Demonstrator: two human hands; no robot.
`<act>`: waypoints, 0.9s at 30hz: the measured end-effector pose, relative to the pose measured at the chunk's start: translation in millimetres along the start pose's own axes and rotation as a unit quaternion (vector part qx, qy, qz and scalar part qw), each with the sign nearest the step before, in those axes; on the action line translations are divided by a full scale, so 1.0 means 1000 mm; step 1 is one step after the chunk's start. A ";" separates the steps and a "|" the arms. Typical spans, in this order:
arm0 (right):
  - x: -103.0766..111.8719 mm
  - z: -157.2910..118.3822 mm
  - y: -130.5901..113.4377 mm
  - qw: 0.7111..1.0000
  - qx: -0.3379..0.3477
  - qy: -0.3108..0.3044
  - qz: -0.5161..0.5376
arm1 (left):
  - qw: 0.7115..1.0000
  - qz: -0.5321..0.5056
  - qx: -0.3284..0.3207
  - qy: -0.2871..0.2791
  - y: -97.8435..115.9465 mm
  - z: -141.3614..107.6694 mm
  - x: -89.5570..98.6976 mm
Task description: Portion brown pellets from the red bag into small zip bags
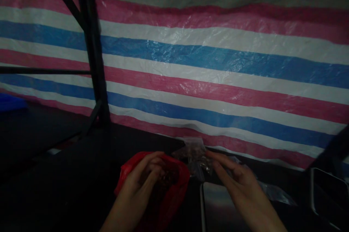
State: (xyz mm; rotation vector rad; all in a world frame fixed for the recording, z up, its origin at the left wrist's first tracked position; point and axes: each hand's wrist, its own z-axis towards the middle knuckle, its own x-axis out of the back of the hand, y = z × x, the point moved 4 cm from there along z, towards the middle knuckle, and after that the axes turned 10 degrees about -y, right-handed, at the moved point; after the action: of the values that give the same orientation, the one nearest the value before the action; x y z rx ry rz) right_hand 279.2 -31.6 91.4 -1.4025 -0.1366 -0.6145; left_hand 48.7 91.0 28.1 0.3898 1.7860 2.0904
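Note:
A red plastic bag (178,192) stands open on the dark surface, with small dark items inside that are too dim to make out. My left hand (143,183) is over the bag's left side, its fingers curled together at the opening; whatever they hold is hidden. My right hand (237,181) reaches toward several clear plastic packets (195,152) behind the bag. Its thumb and index finger are apart, close to the packets' right edge. Below that hand lies a flat, shiny, light-rimmed object (219,206), partly covered by the forearm.
A striped plastic sheet (191,79) hangs behind the dark surface (81,174). A black metal post (91,50) with braces rises at left. Another clear packet (276,192) and a metal-rimmed tray (328,195) are at right. Something blue (12,102) lies far left.

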 end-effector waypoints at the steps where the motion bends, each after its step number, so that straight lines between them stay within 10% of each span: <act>1: -0.004 -0.003 -0.008 0.999 0.007 -0.033 0.017 | 0.998 -0.050 0.028 -0.020 -0.002 0.001 -0.002; 5: -0.023 -0.010 -0.017 0.990 0.009 -0.134 0.044 | 0.940 -0.238 0.180 -0.166 -0.017 0.002 -0.018; 8: -0.032 -0.007 -0.006 0.987 -0.005 -0.156 0.042 | 0.937 -0.237 0.202 -0.156 -0.026 -0.002 -0.017; 16: -0.046 0.015 -0.015 0.997 0.052 0.042 -0.040 | 0.976 -0.119 0.121 -0.137 -0.011 -0.007 -0.012; 27: -0.096 0.019 -0.029 0.998 -0.050 -0.027 0.032 | 0.971 0.219 -0.073 -0.060 0.016 -0.012 -0.026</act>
State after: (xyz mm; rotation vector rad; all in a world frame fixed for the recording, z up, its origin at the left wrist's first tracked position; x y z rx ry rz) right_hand 190.0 16.2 78.6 -1.5144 -0.1050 -0.5351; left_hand 65.3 66.8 42.3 0.9197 1.5679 2.4090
